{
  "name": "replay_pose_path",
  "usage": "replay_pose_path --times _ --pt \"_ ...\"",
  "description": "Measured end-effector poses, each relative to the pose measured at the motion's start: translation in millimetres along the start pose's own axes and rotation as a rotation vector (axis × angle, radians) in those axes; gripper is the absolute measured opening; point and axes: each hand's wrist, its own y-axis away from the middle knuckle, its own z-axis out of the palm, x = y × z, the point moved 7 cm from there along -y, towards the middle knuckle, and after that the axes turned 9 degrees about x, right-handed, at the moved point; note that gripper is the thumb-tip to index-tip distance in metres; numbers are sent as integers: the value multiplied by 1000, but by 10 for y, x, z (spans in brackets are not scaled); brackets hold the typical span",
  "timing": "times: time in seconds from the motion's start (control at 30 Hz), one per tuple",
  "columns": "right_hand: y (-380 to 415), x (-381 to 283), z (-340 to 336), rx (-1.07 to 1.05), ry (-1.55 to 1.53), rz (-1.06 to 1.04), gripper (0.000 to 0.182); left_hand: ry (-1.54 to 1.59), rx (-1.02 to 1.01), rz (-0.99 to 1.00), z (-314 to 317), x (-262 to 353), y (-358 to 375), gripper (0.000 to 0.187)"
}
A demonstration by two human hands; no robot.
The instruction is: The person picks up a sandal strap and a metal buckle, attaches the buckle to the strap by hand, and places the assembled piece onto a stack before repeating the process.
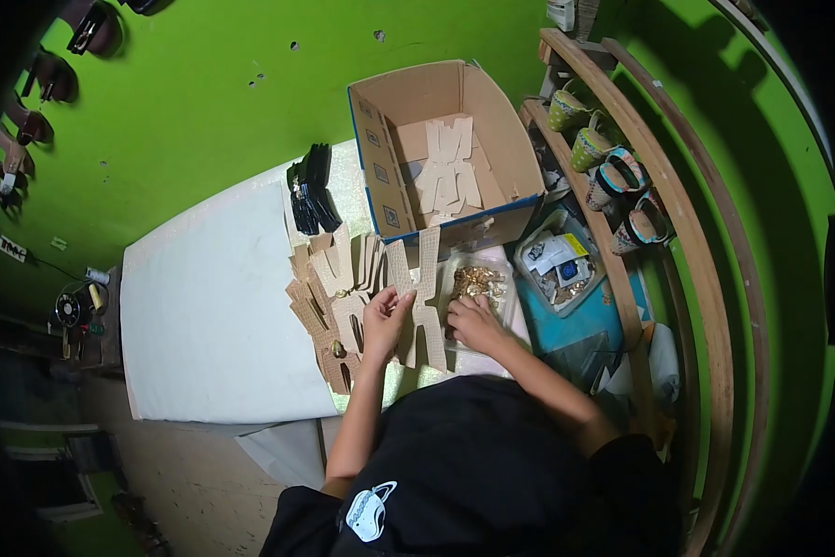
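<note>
Near the centre of the frame, the tan cut-out (427,314) lies long axis roughly up-down, with the tray (509,278) of gold metal pieces (478,280) just right. The right hand (476,325) reaches into them, nearer than the left (385,325) — whose curled fingers meet the cut-out; neither grip can be told.

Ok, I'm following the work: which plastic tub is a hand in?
The tub of gold-coloured pieces, nearer the left hand; the right hand is in it. The other tub holds papers.
</note>
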Motion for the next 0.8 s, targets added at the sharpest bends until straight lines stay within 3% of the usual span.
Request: replay_pose_path --times 0.2,0.33,0.4,0.43,0.47,0.57,0.7,0.77,0.8 --pt "-39 -42 -120 -35 -48 13 15 15 1 -23 5 9 23 17" --pt "-83 64 -278 -4 -341 166 13 -3 -16 -47 15 26 53 16" --pt "-9 199 -289 -104 -653 514 12 -10 -27 -59 21 35 71 17" --pt "-8 174 -419 -36 -738 553 12 -18 -39 -73 34 43 80 17" --pt "12 191 -412 -36 -737 553 12 -17 -39 -73 49 64 93 17" --pt "11 200 -569 235 -1209 529 13 3 -61 -67 137 242 170 16" --pt "-89 51 -880 348 -1159 470 12 -31 -123 -99 236 391 250 17" --pt "-163 -63 -1135 546 -911 195 11 -59 -127 -113 277 413 280 18" --pt "-201 -108 -1165 551 -910 189 11 -60 -129 -105 308 449 297 18"
